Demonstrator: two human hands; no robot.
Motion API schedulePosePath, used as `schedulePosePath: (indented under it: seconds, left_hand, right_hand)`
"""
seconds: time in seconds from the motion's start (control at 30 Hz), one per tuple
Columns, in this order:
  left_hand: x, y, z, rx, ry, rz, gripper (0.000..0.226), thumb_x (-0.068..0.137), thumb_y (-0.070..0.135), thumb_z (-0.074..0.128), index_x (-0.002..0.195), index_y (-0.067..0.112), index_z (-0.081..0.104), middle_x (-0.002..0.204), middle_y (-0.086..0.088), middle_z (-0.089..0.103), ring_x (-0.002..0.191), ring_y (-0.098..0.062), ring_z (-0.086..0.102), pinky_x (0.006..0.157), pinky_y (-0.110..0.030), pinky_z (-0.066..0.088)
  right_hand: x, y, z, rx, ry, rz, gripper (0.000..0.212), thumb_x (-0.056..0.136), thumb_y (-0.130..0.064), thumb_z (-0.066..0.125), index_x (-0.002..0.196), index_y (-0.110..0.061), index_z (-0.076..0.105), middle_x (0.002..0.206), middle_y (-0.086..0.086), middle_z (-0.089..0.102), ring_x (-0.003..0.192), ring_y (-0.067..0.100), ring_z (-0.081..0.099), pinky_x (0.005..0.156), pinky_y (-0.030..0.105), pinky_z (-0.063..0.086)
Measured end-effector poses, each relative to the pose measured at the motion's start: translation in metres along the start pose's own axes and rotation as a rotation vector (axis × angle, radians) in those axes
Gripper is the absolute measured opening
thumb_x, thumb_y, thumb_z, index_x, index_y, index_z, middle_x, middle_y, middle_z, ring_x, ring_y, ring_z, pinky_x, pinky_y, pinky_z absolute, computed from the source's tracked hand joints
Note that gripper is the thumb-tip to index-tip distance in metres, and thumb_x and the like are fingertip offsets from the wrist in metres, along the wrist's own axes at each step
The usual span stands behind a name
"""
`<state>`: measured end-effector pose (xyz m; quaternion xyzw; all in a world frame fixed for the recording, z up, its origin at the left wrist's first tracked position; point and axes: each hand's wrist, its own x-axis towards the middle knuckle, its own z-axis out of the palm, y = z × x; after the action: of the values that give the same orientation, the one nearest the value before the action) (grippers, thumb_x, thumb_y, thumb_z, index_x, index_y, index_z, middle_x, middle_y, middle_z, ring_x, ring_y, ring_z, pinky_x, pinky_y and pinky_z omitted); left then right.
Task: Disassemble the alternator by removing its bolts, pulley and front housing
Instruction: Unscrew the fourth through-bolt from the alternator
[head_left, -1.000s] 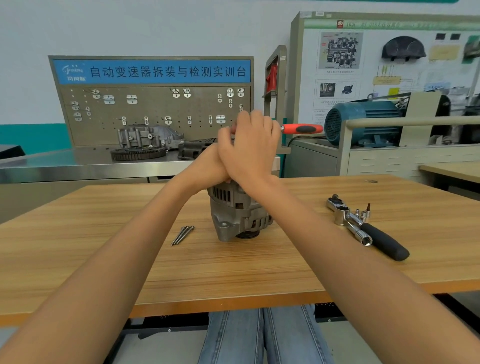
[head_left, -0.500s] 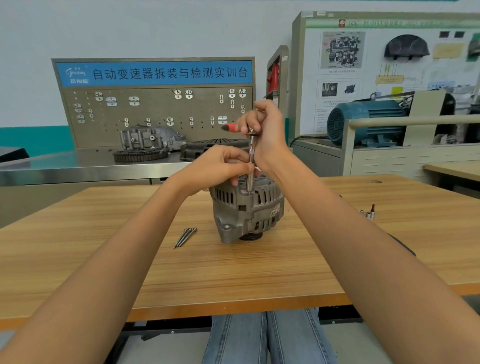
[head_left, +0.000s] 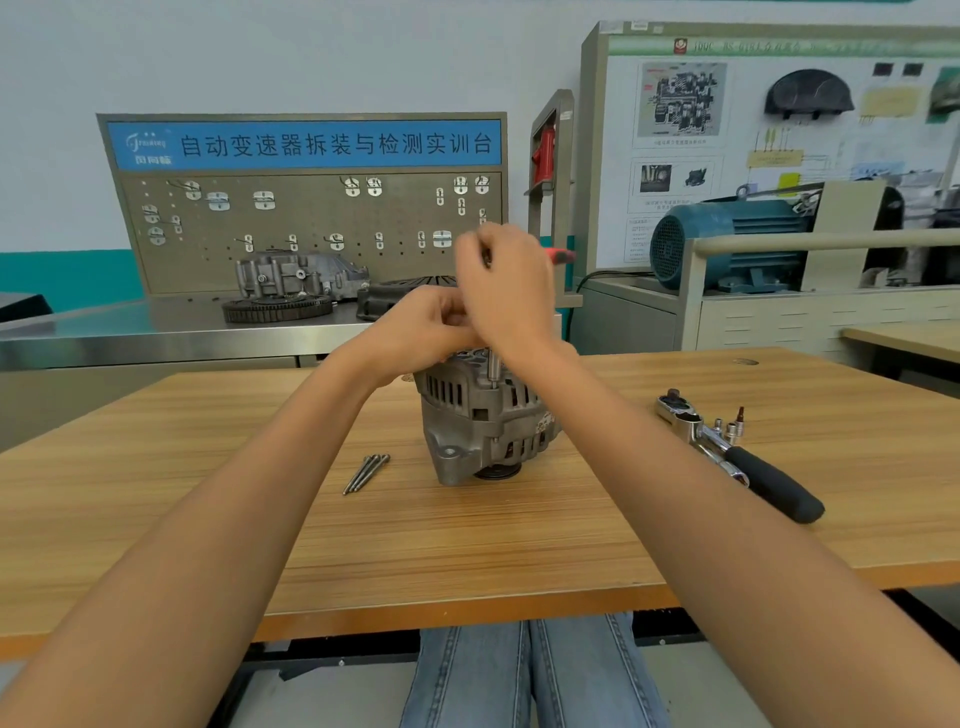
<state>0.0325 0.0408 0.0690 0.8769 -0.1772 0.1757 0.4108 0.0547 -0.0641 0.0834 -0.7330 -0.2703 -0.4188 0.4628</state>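
Observation:
A grey alternator (head_left: 480, 423) stands on the wooden table (head_left: 467, 545), pulley side down. My right hand (head_left: 506, 291) grips a red-handled driver (head_left: 563, 255) from above; its steel shaft and socket (head_left: 493, 370) stand upright on a bolt at the alternator's top rim. My left hand (head_left: 421, 327) is curled over the alternator's top, its fingers against the shaft under my right hand. Most of the tool's handle is hidden by my right hand. Several long removed bolts (head_left: 366, 472) lie on the table left of the alternator.
A ratchet wrench with a black grip (head_left: 748, 457) and small sockets (head_left: 730, 426) lie on the table to the right. Behind the table stand a steel bench with a gearbox housing (head_left: 296, 275) and a pegboard, and a blue motor (head_left: 727, 241).
My right hand has turned round the driver, so the red handle end swung from the left side to the right. My left hand stays on the alternator's top by the shaft.

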Motion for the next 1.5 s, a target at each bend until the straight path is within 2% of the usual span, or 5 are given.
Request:
schedulePosePath:
  seconds: [0.13,0.4,0.93,1.23,1.5]
  left_hand:
    - [0.002,0.002,0.005,0.126,0.122,-0.004,0.027,0.084,-0.006,0.053,0.076,0.02,0.055,0.067,0.006,0.061,0.068,-0.014,0.053,0.057,-0.024,0.045]
    - [0.0,0.009,0.008,0.099,0.114,0.022,0.03,0.087,-0.002,0.05,0.085,0.028,0.05,0.067,0.007,0.054,0.054,-0.001,0.046,0.051,-0.019,0.037]
    - [-0.005,0.006,0.004,0.032,-0.014,-0.008,0.013,0.09,0.021,0.063,0.08,0.023,0.072,0.06,-0.008,0.056,0.047,0.0,0.05,0.052,-0.006,0.039]
    - [-0.005,0.004,0.006,-0.002,0.058,0.007,0.023,0.083,0.01,0.068,0.067,0.026,0.068,0.05,0.001,0.059,0.04,0.0,0.05,0.046,-0.007,0.037]
    - [0.003,0.003,0.013,0.311,0.21,0.022,0.011,0.087,0.0,0.056,0.094,0.008,0.053,0.087,-0.001,0.047,0.086,-0.015,0.041,0.072,-0.031,0.039]
  right_hand:
    - [-0.012,-0.002,0.007,-0.666,0.03,-0.039,0.029,0.084,-0.032,0.045,0.102,-0.011,0.053,0.101,0.006,0.051,0.096,0.026,0.045,0.092,0.039,0.028]
    - [-0.007,0.002,0.006,-0.549,0.027,-0.069,0.031,0.086,-0.034,0.042,0.101,-0.011,0.055,0.101,0.005,0.054,0.098,0.023,0.046,0.094,0.036,0.027]
    - [0.016,-0.001,-0.006,1.029,-0.223,0.453,0.053,0.094,-0.013,0.035,0.041,-0.012,0.036,0.041,0.0,0.044,0.049,0.012,0.046,0.082,0.031,0.044]
    - [0.005,-0.007,0.0,0.691,-0.04,0.299,0.047,0.093,-0.01,0.04,0.047,-0.013,0.035,0.048,0.001,0.032,0.05,0.011,0.034,0.059,0.023,0.039]
    - [-0.007,-0.017,0.01,-0.815,-0.034,-0.043,0.027,0.091,-0.032,0.037,0.1,-0.01,0.05,0.097,0.006,0.046,0.084,0.022,0.031,0.084,0.036,0.03]
